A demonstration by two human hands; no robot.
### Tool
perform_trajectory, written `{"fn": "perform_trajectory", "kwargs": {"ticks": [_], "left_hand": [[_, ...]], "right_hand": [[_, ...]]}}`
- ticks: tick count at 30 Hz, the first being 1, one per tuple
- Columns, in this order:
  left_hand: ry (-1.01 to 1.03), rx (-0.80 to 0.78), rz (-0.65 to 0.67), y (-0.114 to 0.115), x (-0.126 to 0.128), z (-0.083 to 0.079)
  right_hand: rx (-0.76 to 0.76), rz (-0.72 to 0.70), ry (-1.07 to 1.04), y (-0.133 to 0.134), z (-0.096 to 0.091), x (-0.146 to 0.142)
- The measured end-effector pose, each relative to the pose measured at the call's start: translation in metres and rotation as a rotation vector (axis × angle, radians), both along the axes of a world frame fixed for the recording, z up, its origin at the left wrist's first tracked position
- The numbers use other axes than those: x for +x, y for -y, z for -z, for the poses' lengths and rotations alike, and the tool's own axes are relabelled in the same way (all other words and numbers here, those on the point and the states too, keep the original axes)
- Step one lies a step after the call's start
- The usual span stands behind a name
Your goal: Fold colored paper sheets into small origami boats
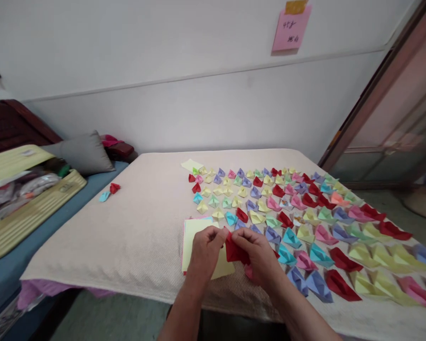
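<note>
A folded piece of red paper (236,251) is held up between both hands, over the table's near edge. My left hand (208,248) pinches its upper left corner with thumb and fingers. On the other side, my right hand (257,251) grips the same red paper, its fingers curled round the right part. Beneath my left hand lies a stack of square paper sheets (190,241), pale yellow on top with pink and blue edges showing. Rows of small folded paper boats (285,219) in red, yellow, blue, purple, pink and green begin close beside my right hand.
The boats cover the right side of the cloth-covered table (138,227). Two small folded pieces, one red (114,188) and one blue (104,196), lie far left. A pink note (291,31) hangs on the wall. Left stand a grey pillow (87,154) and a yellow container (28,208).
</note>
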State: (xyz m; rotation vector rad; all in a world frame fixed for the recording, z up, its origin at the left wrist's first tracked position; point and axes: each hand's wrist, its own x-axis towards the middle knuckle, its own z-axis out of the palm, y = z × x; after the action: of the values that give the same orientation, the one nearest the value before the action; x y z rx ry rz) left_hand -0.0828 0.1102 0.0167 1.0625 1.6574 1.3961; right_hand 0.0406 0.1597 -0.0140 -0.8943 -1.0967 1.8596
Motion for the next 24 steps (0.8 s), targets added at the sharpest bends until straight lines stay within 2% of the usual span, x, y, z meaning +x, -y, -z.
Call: {"fn": "perform_trajectory", "kwargs": {"ticks": [3,8,16,19,24], "left_hand": [[0.084,0.006,-0.013,-0.001,0.0,0.004],[0.298,0.026,-0.108,0.0,-0.003,0.008],[0.631,0.066,-0.146,-0.001,-0.009,0.014],[0.709,0.076,-0.151,-0.002,-0.01,0.016],[0.8,0.095,-0.149,-0.003,-0.009,0.015]], "right_hand": [[0.063,-0.016,0.07,0.0,-0.003,0.001],[0.125,-0.088,0.091,-0.002,-0.01,0.004],[0.124,-0.142,0.049,-0.001,-0.018,0.01],[0.134,-0.145,0.006,-0.001,-0.02,0.011],[0.272,-0.078,-0.001,-0.002,-0.024,0.015]]}}
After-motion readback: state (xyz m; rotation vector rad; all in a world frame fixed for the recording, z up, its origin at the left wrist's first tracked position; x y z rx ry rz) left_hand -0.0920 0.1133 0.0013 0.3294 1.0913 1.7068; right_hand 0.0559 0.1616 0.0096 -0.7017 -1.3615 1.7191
